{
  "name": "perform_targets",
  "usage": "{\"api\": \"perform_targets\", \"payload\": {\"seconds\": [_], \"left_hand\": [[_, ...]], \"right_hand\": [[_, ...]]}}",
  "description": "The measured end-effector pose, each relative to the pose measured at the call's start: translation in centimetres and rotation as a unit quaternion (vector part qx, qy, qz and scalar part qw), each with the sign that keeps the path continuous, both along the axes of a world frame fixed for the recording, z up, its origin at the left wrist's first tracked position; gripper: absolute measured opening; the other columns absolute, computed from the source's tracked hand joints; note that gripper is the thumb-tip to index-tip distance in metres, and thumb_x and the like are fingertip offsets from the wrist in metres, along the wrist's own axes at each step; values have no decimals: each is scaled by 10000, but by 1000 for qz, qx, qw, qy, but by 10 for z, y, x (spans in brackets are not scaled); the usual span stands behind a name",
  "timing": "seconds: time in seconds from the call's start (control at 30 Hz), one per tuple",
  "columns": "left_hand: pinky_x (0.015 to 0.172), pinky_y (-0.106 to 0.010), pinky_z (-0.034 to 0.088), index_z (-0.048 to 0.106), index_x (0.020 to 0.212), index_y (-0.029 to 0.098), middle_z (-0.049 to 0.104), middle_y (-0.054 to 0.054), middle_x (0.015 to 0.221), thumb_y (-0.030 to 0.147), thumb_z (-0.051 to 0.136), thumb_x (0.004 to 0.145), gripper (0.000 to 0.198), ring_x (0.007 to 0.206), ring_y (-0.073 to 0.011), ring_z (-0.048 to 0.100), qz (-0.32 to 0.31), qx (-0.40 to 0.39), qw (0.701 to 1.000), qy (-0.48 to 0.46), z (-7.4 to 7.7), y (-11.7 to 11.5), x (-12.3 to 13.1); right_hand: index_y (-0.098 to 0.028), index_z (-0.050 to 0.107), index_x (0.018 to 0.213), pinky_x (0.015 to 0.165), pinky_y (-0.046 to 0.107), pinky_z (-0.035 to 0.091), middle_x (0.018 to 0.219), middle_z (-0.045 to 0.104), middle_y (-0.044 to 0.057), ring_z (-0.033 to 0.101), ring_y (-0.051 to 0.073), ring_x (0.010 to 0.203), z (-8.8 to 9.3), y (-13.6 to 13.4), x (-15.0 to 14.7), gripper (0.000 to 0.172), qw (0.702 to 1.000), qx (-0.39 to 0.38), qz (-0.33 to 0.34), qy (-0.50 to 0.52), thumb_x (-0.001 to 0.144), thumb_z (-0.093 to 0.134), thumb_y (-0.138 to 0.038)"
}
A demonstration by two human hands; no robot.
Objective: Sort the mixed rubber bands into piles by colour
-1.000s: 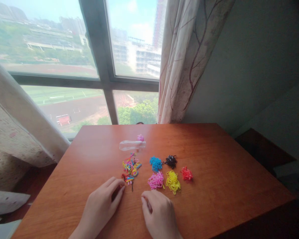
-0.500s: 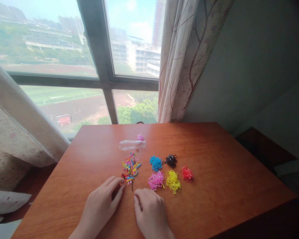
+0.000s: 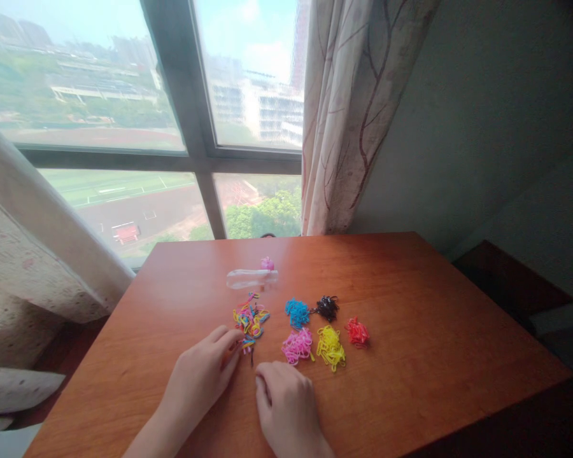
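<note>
A mixed pile of small coloured rubber bands (image 3: 252, 321) lies on the table. My left hand (image 3: 203, 366) reaches its near left edge, fingertips touching the bands there. A small gap shows between thumb and forefinger, and I see nothing held in it. My right hand (image 3: 286, 404) rests on the table with its fingers curled under; whether anything is inside is hidden. Sorted heaps lie beyond it: pink bands (image 3: 297, 346), yellow bands (image 3: 331, 348), blue bands (image 3: 297, 313), black bands (image 3: 326, 308) and red bands (image 3: 358, 333).
Behind the mixed pile lies a clear plastic piece (image 3: 249, 278), with a small pink object (image 3: 267, 263) at its right end. The wooden table (image 3: 434, 331) reaches back to a window, with a curtain (image 3: 348, 127) on the right.
My left hand has shifted slightly forward and right, covering the red bands at the pile's near left edge. My right hand stays in place.
</note>
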State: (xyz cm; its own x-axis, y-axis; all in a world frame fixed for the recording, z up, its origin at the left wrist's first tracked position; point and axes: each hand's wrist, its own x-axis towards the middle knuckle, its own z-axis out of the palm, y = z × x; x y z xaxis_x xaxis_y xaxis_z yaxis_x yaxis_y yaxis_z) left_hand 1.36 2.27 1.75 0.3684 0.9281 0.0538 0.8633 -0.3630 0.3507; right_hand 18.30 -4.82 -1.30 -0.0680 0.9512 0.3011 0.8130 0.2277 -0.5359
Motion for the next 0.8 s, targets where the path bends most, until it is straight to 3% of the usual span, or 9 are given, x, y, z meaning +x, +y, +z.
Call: {"api": "perform_targets", "payload": {"seconds": [0.17, 0.4, 0.63, 0.8], "left_hand": [[660, -246, 473, 662, 944, 263, 694, -11, 917, 283, 438, 930, 225, 820, -182, 684, -3, 0, 1000, 17, 0, 4, 5], [590, -225, 439, 658, 900, 257, 692, 2, 868, 291, 462, 920, 200, 689, -152, 648, -18, 53, 998, -22, 9, 10, 10], [618, -217, 426, 655, 876, 242, 695, -6, 892, 226, 467, 916, 193, 724, -140, 645, -72, 51, 995, -40, 29, 36, 53], [649, -243, 417, 664, 880, 230, 703, -24, 898, 209, 495, 898, 172, 779, -170, 654, -64, 40, 997, -15, 30, 61, 82]], "right_hand": [[-247, 539, 789, 586, 284, 271, 734, 625, -30, 583, 160, 669, 0, 0, 0, 179, 1000, 2, 5, -6, 836, 502, -78], [-244, 532, 786, 589, 274, 277, 736, 627, -29, 582, 155, 674, 1, 0, 0, 177, 1000, -5, 8, -7, 828, 503, -75], [-242, 531, 774, 584, 262, 283, 729, 630, -32, 586, 148, 668, 0, 1, 0, 177, 1000, -4, 3, -5, 806, 518, -69], [-240, 546, 796, 591, 254, 303, 727, 630, -27, 592, 150, 671, -1, 1, 1, 175, 1000, 7, 7, 3, 811, 510, -70]]}}
